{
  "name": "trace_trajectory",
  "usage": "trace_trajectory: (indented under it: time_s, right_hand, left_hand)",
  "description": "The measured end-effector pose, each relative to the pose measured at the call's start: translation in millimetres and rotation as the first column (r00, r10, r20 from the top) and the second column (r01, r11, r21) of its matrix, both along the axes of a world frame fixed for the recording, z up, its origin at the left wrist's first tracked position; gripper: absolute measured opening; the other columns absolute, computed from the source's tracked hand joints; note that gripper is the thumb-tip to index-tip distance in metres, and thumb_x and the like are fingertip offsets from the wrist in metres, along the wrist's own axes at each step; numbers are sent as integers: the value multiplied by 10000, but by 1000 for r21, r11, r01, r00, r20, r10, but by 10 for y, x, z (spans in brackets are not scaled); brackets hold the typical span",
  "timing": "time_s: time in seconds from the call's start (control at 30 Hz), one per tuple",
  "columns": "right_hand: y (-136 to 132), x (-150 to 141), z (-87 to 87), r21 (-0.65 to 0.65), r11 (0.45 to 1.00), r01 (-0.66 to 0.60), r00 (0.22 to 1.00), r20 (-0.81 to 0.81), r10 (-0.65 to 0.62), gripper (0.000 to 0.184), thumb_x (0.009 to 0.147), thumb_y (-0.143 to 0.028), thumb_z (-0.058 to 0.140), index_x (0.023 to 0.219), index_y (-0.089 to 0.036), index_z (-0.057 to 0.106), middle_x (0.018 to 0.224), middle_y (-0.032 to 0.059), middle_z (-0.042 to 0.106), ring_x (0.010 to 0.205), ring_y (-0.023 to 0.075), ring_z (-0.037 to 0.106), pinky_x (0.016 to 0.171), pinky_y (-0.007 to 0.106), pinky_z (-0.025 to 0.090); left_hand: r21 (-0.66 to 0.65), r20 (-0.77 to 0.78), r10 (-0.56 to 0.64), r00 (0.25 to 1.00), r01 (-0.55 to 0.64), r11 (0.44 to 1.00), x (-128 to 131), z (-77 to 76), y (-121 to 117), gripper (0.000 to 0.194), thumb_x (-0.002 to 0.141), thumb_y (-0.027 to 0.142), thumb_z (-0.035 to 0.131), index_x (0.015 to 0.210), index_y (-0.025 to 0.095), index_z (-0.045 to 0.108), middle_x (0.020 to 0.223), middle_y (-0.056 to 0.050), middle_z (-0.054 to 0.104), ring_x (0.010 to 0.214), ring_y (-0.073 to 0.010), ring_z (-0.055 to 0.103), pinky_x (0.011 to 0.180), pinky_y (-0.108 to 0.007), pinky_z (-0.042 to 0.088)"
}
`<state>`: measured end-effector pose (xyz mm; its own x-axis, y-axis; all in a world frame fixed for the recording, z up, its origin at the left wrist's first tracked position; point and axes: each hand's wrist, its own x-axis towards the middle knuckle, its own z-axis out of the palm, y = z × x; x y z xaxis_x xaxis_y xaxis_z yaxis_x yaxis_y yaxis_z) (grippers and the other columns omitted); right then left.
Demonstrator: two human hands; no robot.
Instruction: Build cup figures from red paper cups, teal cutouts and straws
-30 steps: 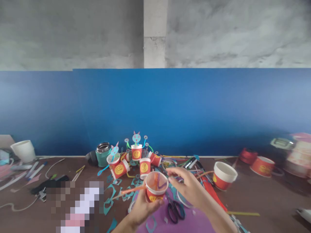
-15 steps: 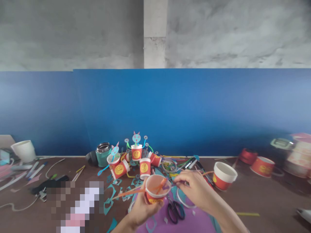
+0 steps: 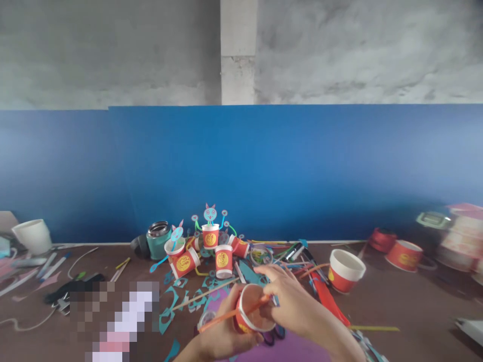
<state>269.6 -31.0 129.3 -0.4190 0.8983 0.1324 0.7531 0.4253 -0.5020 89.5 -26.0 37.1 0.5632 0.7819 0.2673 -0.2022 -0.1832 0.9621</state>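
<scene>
My left hand [image 3: 222,338] wraps round a red-and-white paper cup [image 3: 252,296], its mouth tilted toward me and to the right. An orange straw [image 3: 219,320] runs through the left wall of the cup and across its inside. My right hand [image 3: 294,301] is at the right rim, thumb and fingers closed at the inner end of the straw; the exact grip is partly hidden. Below the cup lie black-handled scissors [image 3: 279,332], mostly covered, on a purple sheet [image 3: 298,348].
Decorated paper cups [image 3: 210,236] with blue paper faces and straw arms stand behind my hands, among tipped cups. Blue paper scraps [image 3: 169,301] litter the table. A teal flask [image 3: 158,240] stands back left. Stacked white-rimmed cups [image 3: 346,271] and a red strip [image 3: 328,299] are at right.
The cup has tilted to the right, toward my right hand. My right hand has come down from beside the cup to its rim, at the orange straw. The scissors are now mostly covered.
</scene>
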Motion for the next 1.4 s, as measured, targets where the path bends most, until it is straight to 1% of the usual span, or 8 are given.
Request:
trace_trajectory:
  time_s: [0.23,0.4,0.63,0.77,0.87,1.2,1.3,1.4]
  right_hand:
    - [14,-53,8,31,991,-133,978,-157,137,141,663,-129,587,757,-177,681,1285,84,528,1188,266,470,978,368,384]
    - [30,-85,-22,63,988,-139,959,-241,150,438,690,-83,553,1116,-174,599,1169,98,571,1097,221,526,924,327,422]
    - [-7,-103,19,15,999,-43,993,-113,45,99,702,-160,591,741,-187,678,1236,79,570,1158,265,493,972,376,367]
    - [2,-139,31,-20,1000,-4,979,-205,0,92,701,-166,590,648,-186,663,1212,68,588,1126,250,526,963,368,380]
    - [14,-165,25,-54,997,-62,959,-280,45,116,694,-139,587,596,-174,639,1197,65,594,1078,237,559,924,345,415]
    - [53,-227,-107,-135,989,-66,920,-391,8,92,714,-175,594,775,-158,661,1150,88,621,931,209,618,817,321,483]
    - [65,-116,-82,-87,995,-58,937,-347,24,177,734,-186,586,888,-179,675,1174,95,613,1028,230,590,908,358,442]
    - [71,-7,-33,-13,999,31,965,-261,-33,135,738,-221,594,808,-189,706,1256,99,563,1172,270,505,1012,410,351]
  left_hand:
    - [16,2,30,1000,-30,999,17,56,-26,695,638,486,759,1194,212,446,1101,-103,568,988,-259,571,911,-416,417]
    - [-21,45,9,999,-8,1000,35,35,-29,775,627,539,750,1245,195,433,1056,-122,599,919,-254,610,924,-459,402]
    - [-51,92,-16,996,21,998,23,22,-15,727,644,481,766,1228,214,426,1190,-127,555,1058,-287,569,865,-394,455]
    - [-61,70,-22,997,26,998,29,24,-13,753,641,466,774,1251,206,416,1179,-133,573,1060,-297,575,870,-410,457]
    - [-108,80,-26,996,35,994,30,9,-13,791,619,467,789,1268,195,428,1160,-141,599,1060,-311,580,880,-425,450]
    - [-114,119,-12,993,25,993,29,73,0,790,600,455,803,1274,210,474,1191,-136,606,1061,-318,586,909,-439,443]
    - [-110,144,43,989,-27,994,34,90,15,773,599,460,801,1266,224,489,1209,-124,597,1111,-310,556,959,-448,409]
    - [-89,142,68,988,-55,994,38,106,20,791,612,437,800,1298,248,454,1223,-114,591,1161,-300,521,992,-450,378]
